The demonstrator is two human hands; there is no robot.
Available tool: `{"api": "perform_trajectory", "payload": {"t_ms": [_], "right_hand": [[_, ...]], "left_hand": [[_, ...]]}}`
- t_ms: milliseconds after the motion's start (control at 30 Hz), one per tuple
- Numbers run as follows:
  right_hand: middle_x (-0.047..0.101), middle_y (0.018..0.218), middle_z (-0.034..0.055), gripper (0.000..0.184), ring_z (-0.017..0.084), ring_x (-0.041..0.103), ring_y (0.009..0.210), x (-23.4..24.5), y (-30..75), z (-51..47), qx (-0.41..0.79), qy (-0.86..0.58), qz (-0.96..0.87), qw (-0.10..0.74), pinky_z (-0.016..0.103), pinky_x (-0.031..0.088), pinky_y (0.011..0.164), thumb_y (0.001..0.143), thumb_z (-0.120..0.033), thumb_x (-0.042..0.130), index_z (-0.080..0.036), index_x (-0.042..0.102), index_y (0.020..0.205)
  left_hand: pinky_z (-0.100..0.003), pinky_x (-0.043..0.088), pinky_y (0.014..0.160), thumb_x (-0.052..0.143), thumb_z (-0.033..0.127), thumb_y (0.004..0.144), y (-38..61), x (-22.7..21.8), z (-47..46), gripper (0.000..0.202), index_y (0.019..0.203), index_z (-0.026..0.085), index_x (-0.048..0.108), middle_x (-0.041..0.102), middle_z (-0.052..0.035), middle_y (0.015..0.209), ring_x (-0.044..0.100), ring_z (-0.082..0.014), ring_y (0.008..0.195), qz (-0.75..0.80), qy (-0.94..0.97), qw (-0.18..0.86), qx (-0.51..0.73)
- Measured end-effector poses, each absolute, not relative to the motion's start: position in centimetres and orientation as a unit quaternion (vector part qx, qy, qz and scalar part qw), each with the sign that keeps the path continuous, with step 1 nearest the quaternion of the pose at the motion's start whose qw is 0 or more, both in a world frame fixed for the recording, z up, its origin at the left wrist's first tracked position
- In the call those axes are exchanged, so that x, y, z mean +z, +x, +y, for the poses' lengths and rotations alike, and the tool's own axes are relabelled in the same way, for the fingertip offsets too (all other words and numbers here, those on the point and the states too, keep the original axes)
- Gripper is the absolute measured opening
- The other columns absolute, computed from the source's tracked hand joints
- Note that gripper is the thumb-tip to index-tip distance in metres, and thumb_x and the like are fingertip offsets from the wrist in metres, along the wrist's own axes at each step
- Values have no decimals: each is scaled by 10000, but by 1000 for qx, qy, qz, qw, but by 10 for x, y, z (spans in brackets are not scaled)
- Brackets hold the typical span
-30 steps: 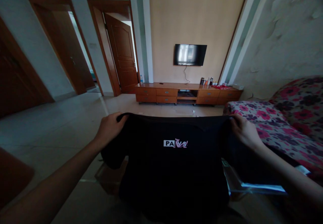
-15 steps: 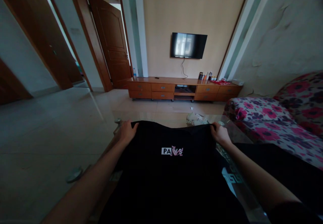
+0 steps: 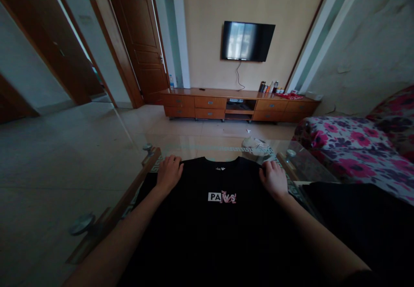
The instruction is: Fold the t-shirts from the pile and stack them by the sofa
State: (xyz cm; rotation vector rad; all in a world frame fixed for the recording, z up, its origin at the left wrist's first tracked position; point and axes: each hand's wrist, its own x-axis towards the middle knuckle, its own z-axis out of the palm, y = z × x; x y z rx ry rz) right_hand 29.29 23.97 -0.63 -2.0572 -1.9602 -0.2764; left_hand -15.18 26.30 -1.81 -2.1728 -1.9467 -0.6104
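A black T-shirt point(image 3: 223, 231) with a small white and pink chest print lies front side up on a glass table point(image 3: 207, 150), its collar pointing away from me. My left hand point(image 3: 168, 173) rests on the shirt's left shoulder, fingers laid forward on the cloth. My right hand point(image 3: 273, 177) rests the same way on the right shoulder. Both hands lie on top of the fabric near the table's far part, and neither one lifts it.
Another dark cloth point(image 3: 355, 218) lies at the right, beside a floral sofa point(image 3: 349, 149). A pale crumpled thing point(image 3: 255, 142) shows at the table's far edge. Beyond it are tiled floor, a low wooden cabinet point(image 3: 239, 106), a wall TV point(image 3: 247, 40) and a wooden door point(image 3: 142, 50).
The shirt, held up by its shoulders a second ago, has come down and now lies spread on the glass table. Both hands went down and forward with it and now rest on it.
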Motion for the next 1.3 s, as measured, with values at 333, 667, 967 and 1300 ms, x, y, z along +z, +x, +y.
{"api": "perform_trajectory", "payload": {"t_ms": [333,667,967,1300], "right_hand": [[252,1663,54,661,420,145,1510,-45,248,239,15,-737,-673,57,652,157,1142,974,-702,283,-418,330,1570],[615,1255,163,468,296,524,1188,-31,244,223,-63,-736,-662,126,430,345,1024,1038,-424,297,-184,676,1173],[504,1475,138,463,282,421,1365,1,256,149,-13,-714,-689,125,475,239,1119,1031,-434,358,-209,539,1392],[434,1514,147,514,317,403,1372,25,242,47,65,-739,-663,105,504,324,1064,978,-456,439,-241,492,1441]], "left_hand": [[-548,201,1197,391,624,971,-120,-60,249,631,1526,328,429,354,-85,1629,265,-342,1511,-645,-753,5,-127],[-446,375,1062,374,365,1010,-104,-37,222,412,1181,169,693,630,-169,1287,526,-305,1262,-659,-728,92,-163],[-381,412,977,452,305,966,-122,5,153,329,1205,185,643,639,-133,1186,598,-263,1089,-685,-706,69,-167],[-516,416,1001,518,463,876,-187,-6,67,521,1267,120,546,556,-239,1312,498,-400,1264,-883,-395,8,-252]]}}
